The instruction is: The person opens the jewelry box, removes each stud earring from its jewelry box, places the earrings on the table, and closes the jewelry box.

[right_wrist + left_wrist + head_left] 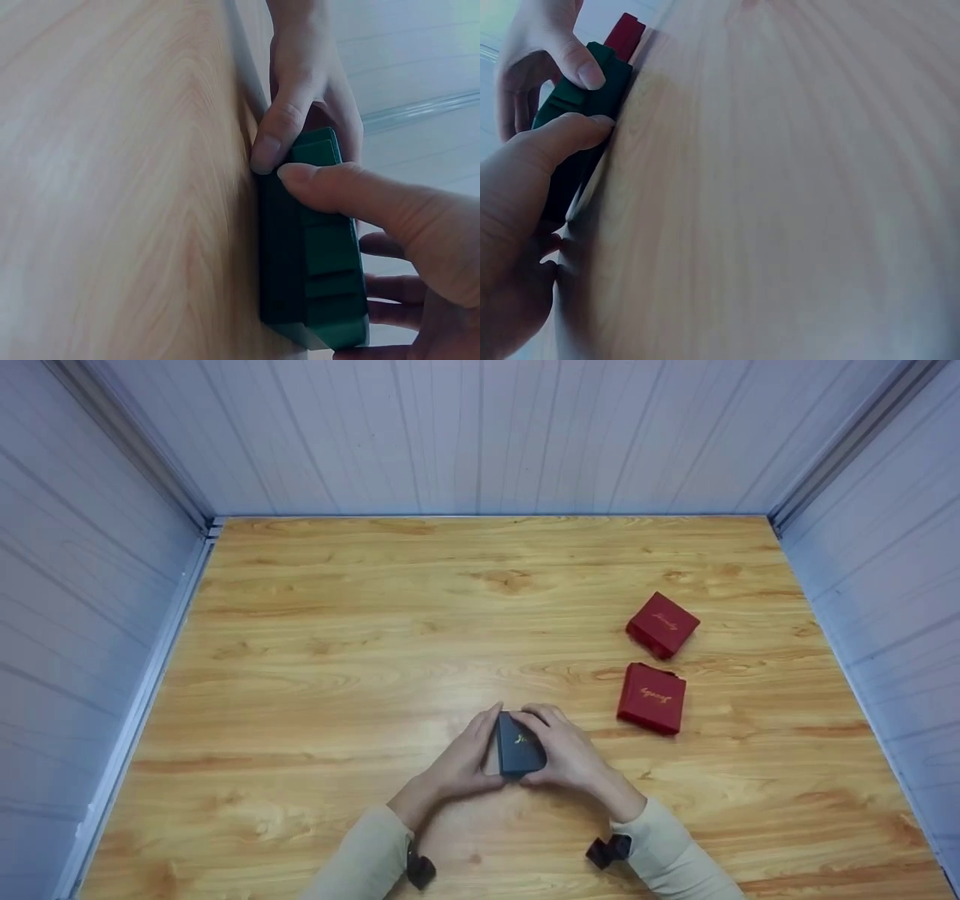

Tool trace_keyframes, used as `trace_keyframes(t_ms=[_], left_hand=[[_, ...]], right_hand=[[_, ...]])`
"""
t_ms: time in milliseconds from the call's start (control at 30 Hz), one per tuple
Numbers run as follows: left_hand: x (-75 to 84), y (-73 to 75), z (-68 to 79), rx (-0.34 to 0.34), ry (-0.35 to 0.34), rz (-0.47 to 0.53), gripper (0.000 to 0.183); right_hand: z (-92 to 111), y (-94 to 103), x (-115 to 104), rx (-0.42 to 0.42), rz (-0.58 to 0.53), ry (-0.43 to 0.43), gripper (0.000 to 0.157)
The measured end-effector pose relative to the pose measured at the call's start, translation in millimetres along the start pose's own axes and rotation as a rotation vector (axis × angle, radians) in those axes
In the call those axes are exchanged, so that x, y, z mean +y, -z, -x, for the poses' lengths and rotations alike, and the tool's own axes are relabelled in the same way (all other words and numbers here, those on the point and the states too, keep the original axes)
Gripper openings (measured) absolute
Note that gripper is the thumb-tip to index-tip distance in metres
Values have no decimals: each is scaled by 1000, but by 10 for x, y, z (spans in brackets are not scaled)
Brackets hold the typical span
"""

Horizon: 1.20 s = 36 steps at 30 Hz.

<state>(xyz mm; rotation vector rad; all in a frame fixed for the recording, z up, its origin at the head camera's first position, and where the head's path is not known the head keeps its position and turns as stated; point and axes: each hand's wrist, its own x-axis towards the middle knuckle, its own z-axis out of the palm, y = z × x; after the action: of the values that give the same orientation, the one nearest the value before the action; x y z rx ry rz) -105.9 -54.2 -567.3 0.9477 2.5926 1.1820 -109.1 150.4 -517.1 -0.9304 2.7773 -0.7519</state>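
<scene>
A small dark green gift box (pixel 517 750) with gold lettering on its lid sits on the wooden table between both hands. My left hand (pixel 466 756) holds it from the left, thumb at the near edge and fingers toward the far corner. From the right, my right hand (pixel 568 751) grips the box, its fingers and thumb bent around it and covering part of the lettering. In the right wrist view, the green box (pixel 330 255) shows a ridged, stepped side, and both thumbs press on it close together. The fingers behind the box are partly hidden.
Two red boxes with gold lettering lie to the right, a farther one (pixel 663 624) turned at an angle and a nearer one (pixel 651 699). The wooden tabletop (pixel 337 645) is bounded by pale panel walls (pixel 480 435) at the back and sides.
</scene>
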Motion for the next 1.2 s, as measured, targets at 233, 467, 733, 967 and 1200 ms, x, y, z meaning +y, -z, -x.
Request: trace_keyframes(t_ms=[233,467,733,967,1200], left_hand=[[-15,10,7,15,-33,-14,102],[-23,23,15,4,-19,-3,103],[-14,40,6,-16,-11,-6,105],[-21,32,5,-3,-9,7,107],[-26,18,-2,7,7,24,107]], right_hand=[[-14,12,13,2,-19,18,88],[-32,14,32,10,-31,43,87],[-20,-7,49,38,-77,34,88],[6,-49,51,84,-94,44,87],[19,-62,42,96,-92,50,88]])
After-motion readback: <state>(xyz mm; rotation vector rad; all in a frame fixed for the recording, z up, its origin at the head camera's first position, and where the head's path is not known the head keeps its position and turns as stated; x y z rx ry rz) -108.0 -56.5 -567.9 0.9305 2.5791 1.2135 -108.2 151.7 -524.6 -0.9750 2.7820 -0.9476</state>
